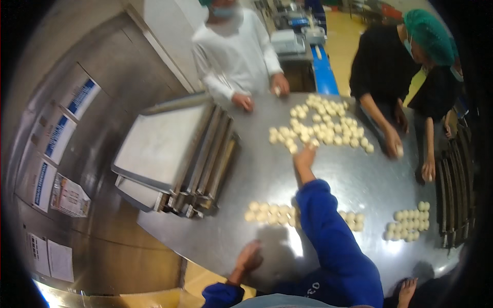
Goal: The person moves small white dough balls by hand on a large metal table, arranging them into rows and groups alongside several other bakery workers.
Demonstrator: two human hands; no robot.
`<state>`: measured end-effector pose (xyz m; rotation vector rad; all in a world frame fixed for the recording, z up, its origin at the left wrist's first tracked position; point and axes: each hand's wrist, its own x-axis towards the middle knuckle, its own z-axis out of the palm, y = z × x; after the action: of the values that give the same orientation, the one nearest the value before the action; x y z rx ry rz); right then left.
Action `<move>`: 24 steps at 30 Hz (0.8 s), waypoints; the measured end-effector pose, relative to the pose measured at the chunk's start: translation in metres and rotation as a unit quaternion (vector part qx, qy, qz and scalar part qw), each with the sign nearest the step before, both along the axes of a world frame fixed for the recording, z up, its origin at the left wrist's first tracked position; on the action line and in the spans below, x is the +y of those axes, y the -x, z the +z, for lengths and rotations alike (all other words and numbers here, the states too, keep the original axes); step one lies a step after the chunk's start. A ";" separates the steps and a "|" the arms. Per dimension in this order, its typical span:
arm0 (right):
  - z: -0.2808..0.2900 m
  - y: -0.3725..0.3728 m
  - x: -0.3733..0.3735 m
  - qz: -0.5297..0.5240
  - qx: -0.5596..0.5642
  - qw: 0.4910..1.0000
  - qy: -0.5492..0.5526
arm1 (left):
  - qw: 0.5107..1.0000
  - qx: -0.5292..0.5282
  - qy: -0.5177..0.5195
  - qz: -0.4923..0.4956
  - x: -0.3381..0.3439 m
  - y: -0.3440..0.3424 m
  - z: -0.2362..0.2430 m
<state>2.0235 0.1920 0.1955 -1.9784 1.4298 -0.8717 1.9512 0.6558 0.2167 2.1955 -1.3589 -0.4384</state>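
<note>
My right hand (pixel 305 156), at the end of a blue sleeve, reaches across the metal table (pixel 241 179) to the near edge of a loose heap of pale round dough balls (pixel 328 123). Its fingers are bent around a dough ball (pixel 314 143) there. Low over the table's near edge is my left hand (pixel 249 256), smeared and curled; whether anything is in it does not show. Between my hands and partly behind my right arm runs a neat block of dough balls in rows (pixel 272 212).
Stacked trays (pixel 159 149) stand on the table's left, more trays (pixel 454 179) at its right edge. Another dough-ball block (pixel 408 223) lies at right. A person in white (pixel 236 51) stands opposite; people in black work at right, one hand (pixel 394 141) holding a ball.
</note>
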 end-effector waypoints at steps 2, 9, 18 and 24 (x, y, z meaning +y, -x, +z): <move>-0.015 -0.014 0.023 0.038 -0.061 0.997 -0.030 | 0.999 -0.010 0.043 0.011 0.025 0.008 0.000; 0.028 0.126 0.030 0.099 -0.596 0.654 -0.455 | 0.995 -0.034 0.094 -0.023 -0.006 0.001 -0.006; 0.073 0.222 0.349 0.404 -0.183 0.842 -0.306 | 0.607 0.760 0.212 0.095 -0.009 0.007 0.009; 0.051 0.256 0.391 0.244 -0.092 0.954 -0.148 | 0.725 0.674 0.096 0.100 0.027 -0.005 -0.043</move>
<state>1.7672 0.5831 0.2466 -1.8431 0.8481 -0.5612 1.9557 0.6830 0.1732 1.1581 -0.2846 -1.3556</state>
